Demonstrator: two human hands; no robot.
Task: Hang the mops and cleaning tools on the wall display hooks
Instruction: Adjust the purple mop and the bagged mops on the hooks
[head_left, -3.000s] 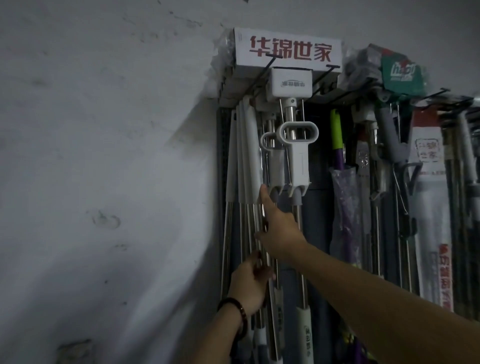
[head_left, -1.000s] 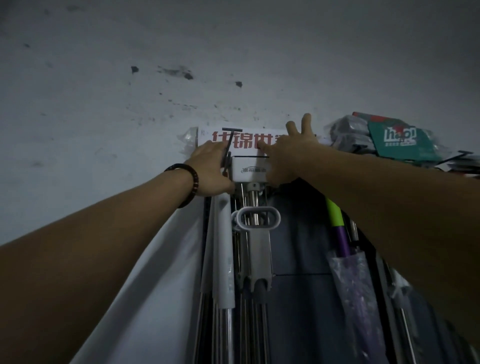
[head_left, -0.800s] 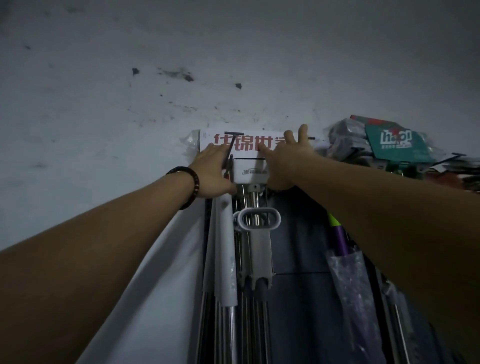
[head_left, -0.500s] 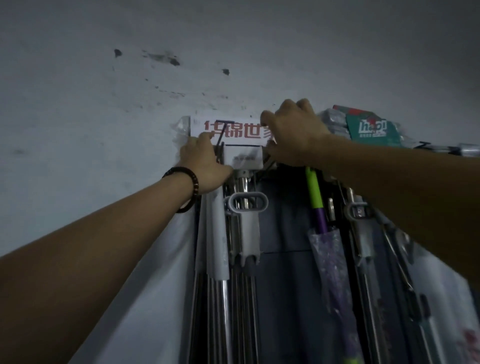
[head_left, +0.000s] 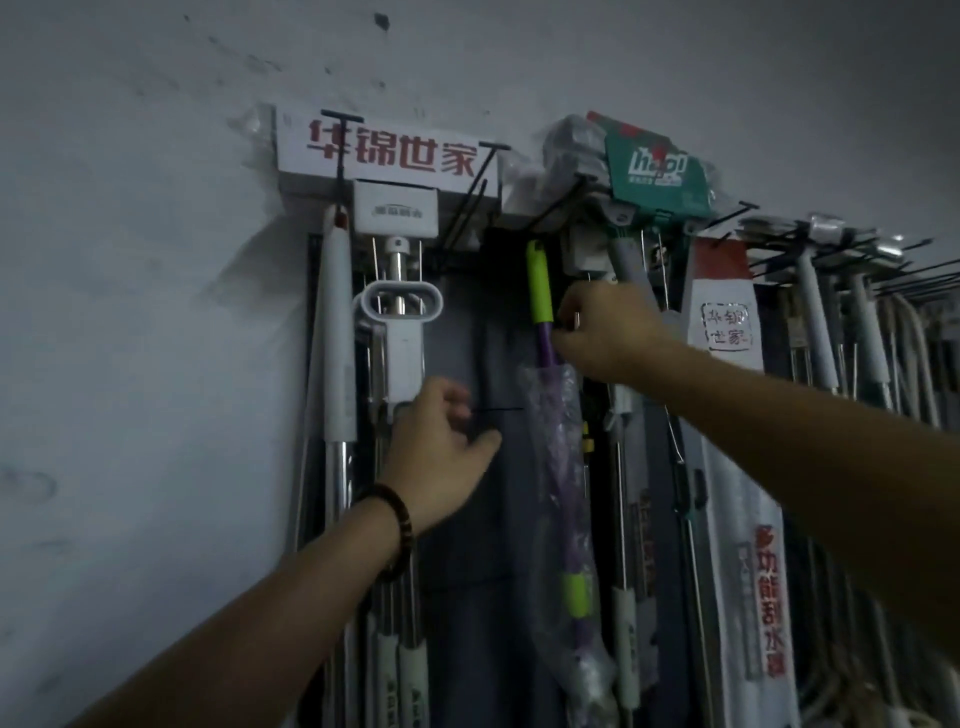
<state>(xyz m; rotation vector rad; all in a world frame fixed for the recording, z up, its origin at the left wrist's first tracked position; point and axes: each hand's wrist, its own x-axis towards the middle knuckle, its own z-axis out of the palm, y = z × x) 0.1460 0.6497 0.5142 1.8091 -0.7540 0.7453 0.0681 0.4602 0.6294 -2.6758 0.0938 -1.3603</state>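
left hand (head_left: 436, 457) curled, seemingly pinching black hook (head_left: 501, 410) | right hand (head_left: 608, 335) at its 2 o'clock pinching purple mop (head_left: 558, 441), steadying

Your backdrop's a rough grey plaster wall (head_left: 130, 312) filling the left and top of the frame, with a dark blotch (head_left: 382, 21) top centre and a faint ring-shaped scuff (head_left: 31, 486) at the far left edge. Upper middle you've got a white sign (head_left: 389, 150) with red Chinese characters. Below it, a dark backing panel (head_left: 467, 493) runs down the centre.
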